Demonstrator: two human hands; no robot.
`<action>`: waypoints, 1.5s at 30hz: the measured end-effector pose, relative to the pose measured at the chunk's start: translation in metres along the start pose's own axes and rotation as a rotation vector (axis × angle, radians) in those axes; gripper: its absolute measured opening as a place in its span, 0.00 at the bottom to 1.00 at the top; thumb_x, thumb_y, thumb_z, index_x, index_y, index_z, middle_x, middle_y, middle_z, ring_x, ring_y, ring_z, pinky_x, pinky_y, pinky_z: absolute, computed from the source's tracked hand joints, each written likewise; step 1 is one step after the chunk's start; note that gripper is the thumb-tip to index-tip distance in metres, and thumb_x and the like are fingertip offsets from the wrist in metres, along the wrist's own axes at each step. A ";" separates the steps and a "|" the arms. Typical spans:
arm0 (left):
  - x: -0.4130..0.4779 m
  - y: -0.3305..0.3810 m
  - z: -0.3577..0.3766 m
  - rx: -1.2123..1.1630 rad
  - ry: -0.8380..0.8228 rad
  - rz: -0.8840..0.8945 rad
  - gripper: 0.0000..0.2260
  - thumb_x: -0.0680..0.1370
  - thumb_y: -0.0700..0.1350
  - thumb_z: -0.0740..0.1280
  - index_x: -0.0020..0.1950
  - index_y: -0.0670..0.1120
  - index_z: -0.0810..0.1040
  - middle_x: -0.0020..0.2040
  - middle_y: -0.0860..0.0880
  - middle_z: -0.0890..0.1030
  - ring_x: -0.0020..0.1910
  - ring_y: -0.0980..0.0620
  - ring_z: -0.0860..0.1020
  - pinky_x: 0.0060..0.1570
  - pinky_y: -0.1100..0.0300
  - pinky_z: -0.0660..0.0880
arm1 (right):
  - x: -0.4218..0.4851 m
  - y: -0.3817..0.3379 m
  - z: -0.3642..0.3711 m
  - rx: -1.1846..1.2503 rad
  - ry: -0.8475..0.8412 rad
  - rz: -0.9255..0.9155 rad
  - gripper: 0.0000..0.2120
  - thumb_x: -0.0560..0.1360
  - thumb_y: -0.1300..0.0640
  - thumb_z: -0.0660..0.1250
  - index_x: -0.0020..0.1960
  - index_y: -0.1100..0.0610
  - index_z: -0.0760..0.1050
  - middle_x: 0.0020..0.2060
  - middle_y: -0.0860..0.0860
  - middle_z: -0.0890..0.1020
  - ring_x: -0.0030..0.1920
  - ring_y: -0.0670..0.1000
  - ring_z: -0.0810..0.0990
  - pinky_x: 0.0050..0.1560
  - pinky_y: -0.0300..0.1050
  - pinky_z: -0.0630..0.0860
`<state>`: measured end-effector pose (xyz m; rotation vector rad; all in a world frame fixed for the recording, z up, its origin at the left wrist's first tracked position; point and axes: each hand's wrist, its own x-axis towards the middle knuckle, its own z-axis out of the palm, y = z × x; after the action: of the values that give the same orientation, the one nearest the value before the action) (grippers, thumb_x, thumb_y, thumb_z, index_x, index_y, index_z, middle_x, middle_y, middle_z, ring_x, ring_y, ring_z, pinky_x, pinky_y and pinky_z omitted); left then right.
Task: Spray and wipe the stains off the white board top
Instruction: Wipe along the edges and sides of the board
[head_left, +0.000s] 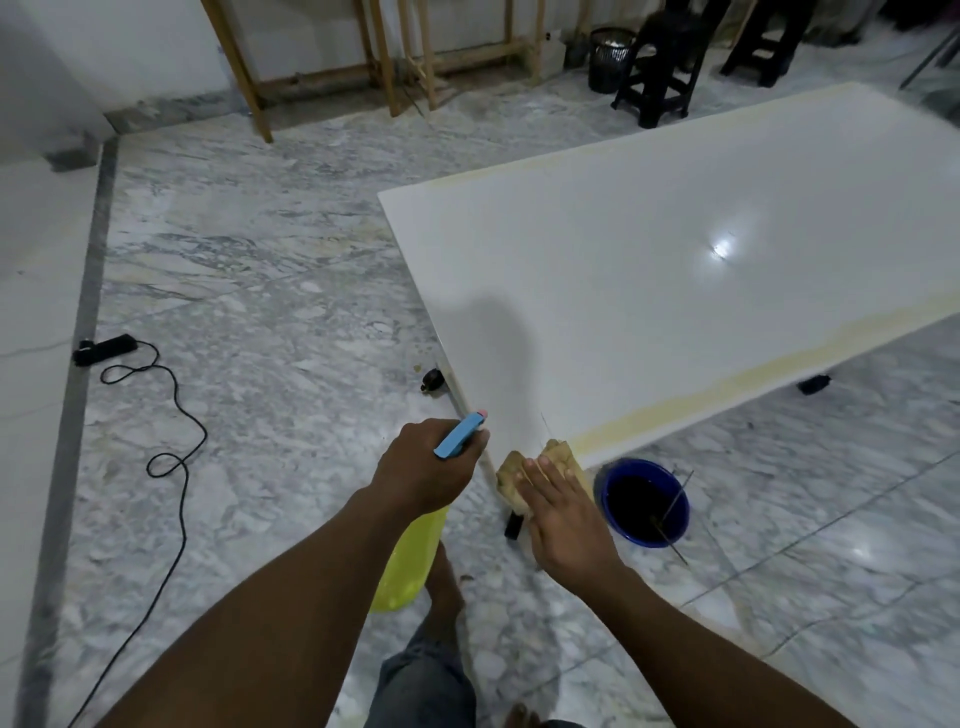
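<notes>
Gripping the spray bottle (410, 561), likely light, by its neck, the left hand (423, 467) curls tight. The right hand (563, 514) presses flat on the soft, floppy cloth (511, 470) at the near corner of the white board (675, 260).

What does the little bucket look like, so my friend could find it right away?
Find the big white board lying low over the marble floor, then go to its near corner, where the right hand presses a tan cloth. Just right of that hand, on the floor, stands the bucket: round, bright blue, dark inside with a thin stick leaning in it.
</notes>
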<state>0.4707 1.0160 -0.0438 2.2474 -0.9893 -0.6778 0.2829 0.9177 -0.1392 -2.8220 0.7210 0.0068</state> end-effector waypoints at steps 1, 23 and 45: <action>-0.005 0.002 0.000 0.004 -0.001 0.004 0.20 0.82 0.59 0.67 0.35 0.48 0.74 0.31 0.46 0.81 0.31 0.44 0.84 0.40 0.41 0.84 | -0.009 0.002 0.000 0.005 -0.027 -0.016 0.25 0.72 0.55 0.56 0.65 0.59 0.79 0.67 0.57 0.78 0.69 0.60 0.75 0.67 0.62 0.72; 0.119 -0.012 -0.093 -0.081 -0.037 0.055 0.22 0.79 0.62 0.65 0.39 0.45 0.77 0.32 0.43 0.80 0.31 0.42 0.81 0.34 0.46 0.80 | 0.184 -0.018 -0.137 2.228 -0.035 0.906 0.19 0.75 0.52 0.64 0.61 0.60 0.79 0.55 0.60 0.83 0.52 0.61 0.83 0.58 0.56 0.78; 0.326 -0.158 -0.180 -0.207 0.132 -0.015 0.21 0.82 0.61 0.67 0.33 0.54 0.70 0.26 0.55 0.71 0.26 0.55 0.68 0.32 0.56 0.68 | 0.649 -0.076 -0.039 -0.086 -0.124 0.230 0.34 0.76 0.33 0.51 0.74 0.53 0.62 0.71 0.59 0.67 0.67 0.64 0.65 0.64 0.61 0.65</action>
<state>0.8567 0.9055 -0.0947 2.0905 -0.8005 -0.6005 0.8873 0.6674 -0.1237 -2.7703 1.0325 0.2540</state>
